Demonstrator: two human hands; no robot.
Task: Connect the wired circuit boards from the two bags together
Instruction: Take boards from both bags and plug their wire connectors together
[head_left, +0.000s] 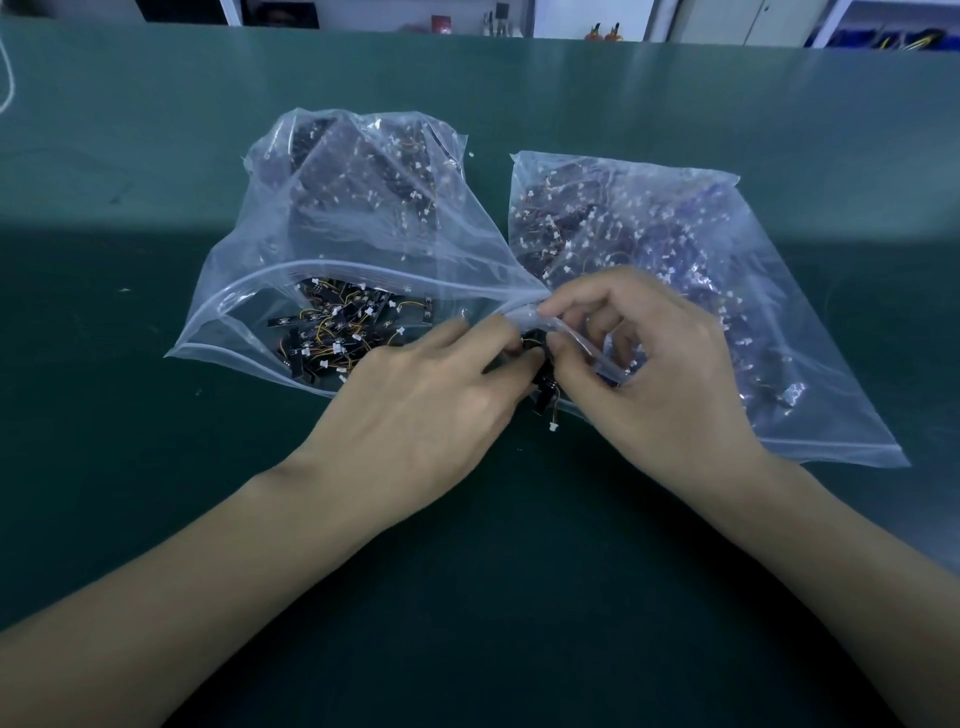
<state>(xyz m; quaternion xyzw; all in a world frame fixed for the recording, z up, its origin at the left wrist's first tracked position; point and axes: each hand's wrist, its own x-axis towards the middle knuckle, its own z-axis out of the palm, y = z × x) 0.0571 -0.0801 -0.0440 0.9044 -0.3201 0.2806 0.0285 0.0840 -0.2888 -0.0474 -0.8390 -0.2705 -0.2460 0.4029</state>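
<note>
Two clear zip bags lie side by side on the green table. The left bag (249, 312) gapes open and shows several small black circuit boards (337, 332) with yellow wires and white plugs. More such boards fill the right bag (779, 291). My left hand (415, 400) and my right hand (649, 374) meet between the bags' mouths, fingertips together. They pinch small black wired boards (543, 387) between them; a white plug (551, 427) dangles below. My right fingers also touch the bag's zip edge (566, 325). The join itself is hidden by my fingers.
The green table mat (156, 156) stretches wide around the bags. A white cord (6, 78) lies at the far left edge. Shelves and small items stand beyond the table's far edge (498, 26).
</note>
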